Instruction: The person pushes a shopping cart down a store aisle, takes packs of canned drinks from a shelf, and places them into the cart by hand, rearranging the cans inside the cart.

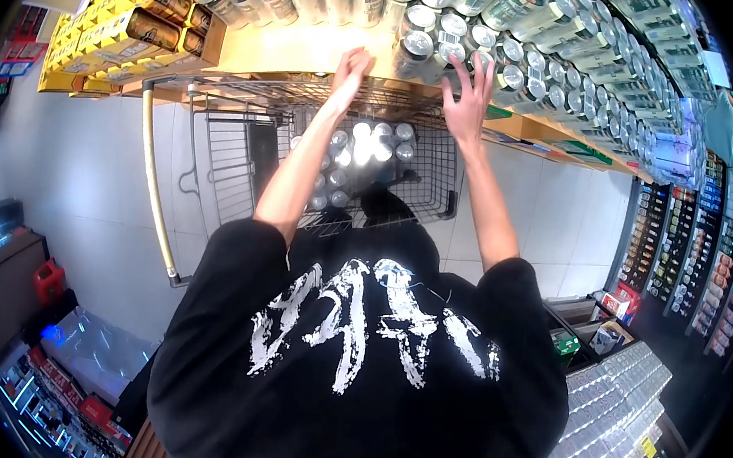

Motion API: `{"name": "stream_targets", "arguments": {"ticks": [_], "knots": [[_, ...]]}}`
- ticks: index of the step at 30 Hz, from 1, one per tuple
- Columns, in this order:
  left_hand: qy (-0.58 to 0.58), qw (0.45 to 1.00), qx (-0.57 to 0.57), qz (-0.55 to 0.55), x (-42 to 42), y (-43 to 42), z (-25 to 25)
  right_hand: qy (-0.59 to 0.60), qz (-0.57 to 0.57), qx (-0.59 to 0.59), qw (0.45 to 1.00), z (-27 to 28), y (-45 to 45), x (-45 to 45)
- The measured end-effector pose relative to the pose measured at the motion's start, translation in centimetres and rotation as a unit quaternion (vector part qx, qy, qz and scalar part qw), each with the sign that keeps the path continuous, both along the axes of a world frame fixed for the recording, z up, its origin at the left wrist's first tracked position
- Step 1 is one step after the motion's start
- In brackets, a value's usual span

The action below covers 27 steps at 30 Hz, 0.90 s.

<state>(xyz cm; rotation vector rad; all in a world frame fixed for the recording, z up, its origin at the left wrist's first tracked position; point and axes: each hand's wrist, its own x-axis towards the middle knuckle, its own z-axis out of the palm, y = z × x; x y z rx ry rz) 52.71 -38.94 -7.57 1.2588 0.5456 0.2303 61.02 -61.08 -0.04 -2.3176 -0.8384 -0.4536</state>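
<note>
My right hand (469, 95) reaches over the front row of silver-topped cans (417, 45) on a light wooden shelf (269, 49). Its fingers are spread at the edge of the cans, and whether they touch one is unclear. Above the shelf's front edge is my left hand (353, 71), left of the cans, its fingers curled loosely together with nothing visible in them. Below both hands stands a wire shopping cart (433, 148) with several cans (339, 177) grouped inside, some washed out by glare.
Yellow packs of cans (132, 34) are stacked at the shelf's left. The cart's pale handle (157, 182) is on the left. More stacked cans (619, 412) stand at lower right, beside a black crate (578, 332). Stocked shelves (684, 245) line the far right.
</note>
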Motion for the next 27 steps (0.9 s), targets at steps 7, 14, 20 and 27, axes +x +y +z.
{"name": "stream_targets", "arguments": {"ticks": [7, 14, 20, 27], "knots": [[0.403, 0.913, 0.063, -0.01, -25.5, 3.3, -15.6, 0.276, 0.094, -0.007, 0.957, -11.3, -4.7, -12.5], [0.444, 0.888, 0.072, -0.091, -34.9, 0.2, -21.4, 0.55, 0.145, -0.225, 0.791, -22.5, -8.5, -19.7], [0.401, 0.897, 0.154, -0.1, -35.3, -0.4, -22.4, 0.555, 0.135, -0.272, 0.774, -23.8, -9.6, -21.3], [0.384, 0.914, 0.102, -0.084, -33.8, 0.0, -20.4, 0.552, 0.131, -0.334, 0.753, -21.4, -9.0, -21.5]]}}
